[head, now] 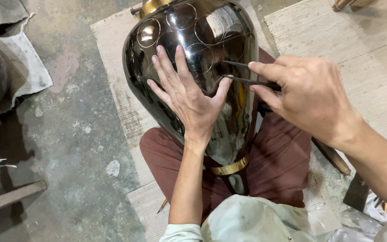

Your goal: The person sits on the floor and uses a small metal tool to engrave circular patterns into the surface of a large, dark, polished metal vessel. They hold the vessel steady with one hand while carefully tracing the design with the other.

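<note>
Under the left hand (188,96) lies a dark polished vase (193,58), resting on its side across our lap; the palm is flat and the fingers spread, open, pressing rather than grasping, prob. to stop the round body rolling. Just right of that palm, the right hand (307,96) pinches a thin two-legged tool (247,74), closed on it, w/ the tips at the vase wall beside the left thumb. Circles (182,15) are scribed in the surface beyond the fingertips. A brass band (229,169) rings the vase nr. the wrist. A woven mat (117,67) lies beneath, on a concrete floor (72,148).
</note>
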Available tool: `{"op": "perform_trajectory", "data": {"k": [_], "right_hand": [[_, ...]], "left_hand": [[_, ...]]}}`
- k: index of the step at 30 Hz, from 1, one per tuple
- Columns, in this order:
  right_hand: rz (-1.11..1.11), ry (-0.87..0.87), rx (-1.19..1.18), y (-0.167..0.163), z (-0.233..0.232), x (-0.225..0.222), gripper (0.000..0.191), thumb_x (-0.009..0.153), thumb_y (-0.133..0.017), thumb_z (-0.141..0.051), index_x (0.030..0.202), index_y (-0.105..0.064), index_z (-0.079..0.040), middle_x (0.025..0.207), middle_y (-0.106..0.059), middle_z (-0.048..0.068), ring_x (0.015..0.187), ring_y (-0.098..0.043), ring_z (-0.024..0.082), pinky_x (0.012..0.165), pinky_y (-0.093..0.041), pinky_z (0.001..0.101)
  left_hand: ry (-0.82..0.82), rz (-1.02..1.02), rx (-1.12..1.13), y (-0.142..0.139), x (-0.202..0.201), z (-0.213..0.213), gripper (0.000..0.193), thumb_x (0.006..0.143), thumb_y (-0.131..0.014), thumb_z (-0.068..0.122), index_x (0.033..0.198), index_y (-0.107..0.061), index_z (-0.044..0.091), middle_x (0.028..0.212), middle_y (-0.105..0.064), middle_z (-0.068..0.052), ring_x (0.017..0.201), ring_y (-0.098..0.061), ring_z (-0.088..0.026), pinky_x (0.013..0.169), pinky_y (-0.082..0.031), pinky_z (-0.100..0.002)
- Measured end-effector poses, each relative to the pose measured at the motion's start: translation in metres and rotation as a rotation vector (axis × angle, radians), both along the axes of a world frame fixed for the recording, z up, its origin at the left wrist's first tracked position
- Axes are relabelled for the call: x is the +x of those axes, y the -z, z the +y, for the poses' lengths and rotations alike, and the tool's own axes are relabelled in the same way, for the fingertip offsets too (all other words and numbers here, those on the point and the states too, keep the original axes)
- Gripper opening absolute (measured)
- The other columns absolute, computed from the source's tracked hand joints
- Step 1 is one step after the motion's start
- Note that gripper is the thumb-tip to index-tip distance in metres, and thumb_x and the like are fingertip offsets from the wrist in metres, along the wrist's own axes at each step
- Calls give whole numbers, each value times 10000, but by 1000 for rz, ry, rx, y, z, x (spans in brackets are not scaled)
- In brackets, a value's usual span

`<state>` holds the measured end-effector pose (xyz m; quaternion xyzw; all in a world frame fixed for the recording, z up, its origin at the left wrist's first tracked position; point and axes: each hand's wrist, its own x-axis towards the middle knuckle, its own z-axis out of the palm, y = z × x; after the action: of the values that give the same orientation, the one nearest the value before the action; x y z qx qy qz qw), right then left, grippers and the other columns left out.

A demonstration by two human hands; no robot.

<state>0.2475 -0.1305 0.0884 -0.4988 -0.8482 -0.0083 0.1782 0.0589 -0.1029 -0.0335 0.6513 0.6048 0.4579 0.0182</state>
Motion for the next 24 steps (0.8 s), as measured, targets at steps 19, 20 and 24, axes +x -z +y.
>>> {"op": "perform_trajectory", "data": {"k": [19, 20, 24], "right_hand": [[73, -21, -50, -9, 3, -7, 314, 901, -813, -157, 1149, -755, 26, 820, -744, 154, 600, -683, 190, 506, -539, 294], [-2, -33, -52, -11, 4, -9, 297, 898, -794, -143, 1146, -760, 17, 784, -733, 145, 563, -668, 198, 474, -525, 311], [-318, -86, -109, -19, 19, -17, 262, 996, -648, -61, 1242, -737, -47, 767, -701, 125, 487, -615, 190, 363, -484, 334]], "left_hand": [[0, -14, -8, 0, 0, -1, 1230, 704, -963, 491, 1625, -233, 130, 1708, -188, -191, 1610, -173, -405, 1302, -81, -721], [-2, -14, -10, 0, 0, -1, 1228, 701, -963, 486, 1624, -235, 128, 1708, -189, -189, 1610, -174, -405, 1301, -83, -721], [-7, -19, -4, -1, 0, -1, 1224, 707, -965, 475, 1627, -237, 126, 1712, -187, -179, 1615, -178, -400, 1307, -93, -719]]}}
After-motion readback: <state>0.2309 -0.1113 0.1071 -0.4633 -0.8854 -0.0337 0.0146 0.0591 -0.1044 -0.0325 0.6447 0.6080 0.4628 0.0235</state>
